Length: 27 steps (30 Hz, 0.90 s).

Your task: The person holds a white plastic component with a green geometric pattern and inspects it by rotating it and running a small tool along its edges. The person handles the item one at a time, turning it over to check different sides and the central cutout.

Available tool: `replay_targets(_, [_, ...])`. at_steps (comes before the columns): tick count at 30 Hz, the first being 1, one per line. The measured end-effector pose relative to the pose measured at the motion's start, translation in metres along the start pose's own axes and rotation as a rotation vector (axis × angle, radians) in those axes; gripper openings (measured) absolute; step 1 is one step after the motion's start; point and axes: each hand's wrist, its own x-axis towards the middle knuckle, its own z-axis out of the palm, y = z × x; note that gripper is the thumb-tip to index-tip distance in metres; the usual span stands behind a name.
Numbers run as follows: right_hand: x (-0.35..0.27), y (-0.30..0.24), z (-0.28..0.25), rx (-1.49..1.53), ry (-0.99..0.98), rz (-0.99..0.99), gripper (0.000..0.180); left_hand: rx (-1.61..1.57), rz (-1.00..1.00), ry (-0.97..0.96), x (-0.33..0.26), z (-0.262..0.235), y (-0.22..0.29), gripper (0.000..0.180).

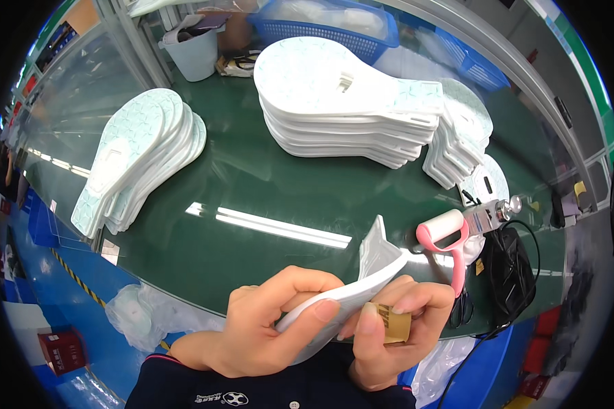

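Head view shows both hands gripping one white insole [361, 283] just above the near tabletop [252, 191] edge, left hand [266, 327] pinching its lower end, right hand [396, 327] also clasping a tan tape roll [393, 326], long axis rising rightward.

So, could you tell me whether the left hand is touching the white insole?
Touching. The head view shows the left hand gripping the white insole, its thumb pressed flat on the surface.
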Motion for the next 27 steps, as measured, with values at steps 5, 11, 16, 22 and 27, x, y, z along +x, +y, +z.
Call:
replay_targets(5, [0.001, -0.001, 0.004, 0.002, 0.021, 0.014, 0.035, -0.02, -0.031, 0.007, 0.0, -0.002, 0.003, 0.015])
replay_targets(11, [-0.002, -0.011, 0.014, 0.095, 0.147, -0.052, 0.033, -0.101, -0.105, -0.035, -0.008, -0.011, 0.011, 0.014])
replay_targets(16, [0.004, -0.005, 0.012, 0.165, 0.101, -0.19, 0.031, -0.101, -0.007, -0.013, -0.008, -0.006, 0.008, 0.017])
replay_targets(22, [0.013, -0.005, 0.013, 0.265, 0.028, -0.211, 0.025, -0.056, 0.005, -0.018, -0.005, -0.003, 0.01, 0.02])
replay_targets(27, [0.015, -0.006, 0.012, 0.256, 0.028, -0.175, 0.022, -0.01, -0.01, -0.002, -0.006, -0.001, 0.01, 0.022])
